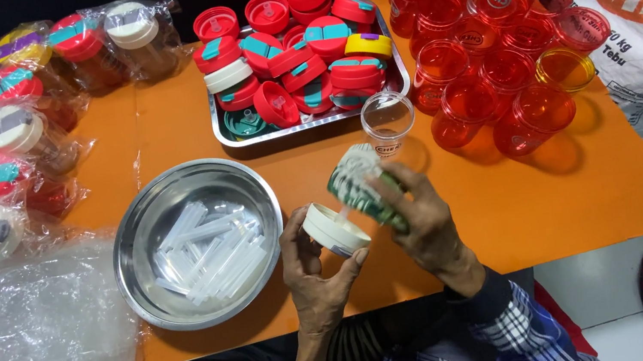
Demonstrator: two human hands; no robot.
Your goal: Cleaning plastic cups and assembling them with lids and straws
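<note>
My left hand (313, 273) holds a round white lid (333, 229) by its rim, tilted toward me. My right hand (424, 220) grips a green see-through cup (361, 187), tipped on its side right beside the lid. A thin clear straw seems to join lid and cup, though I cannot tell for sure. Just behind them a clear empty cup (387, 121) stands upright on the orange table (568, 196).
A round steel bowl (145, 227) with several clear straws lies left of my hands. A steel tray (310, 125) piled with red, teal, white and yellow lids sits behind. Red cups (487, 22) crowd the far right. Bagged finished tumblers (8, 128) and clear plastic bags (24, 326) lie left.
</note>
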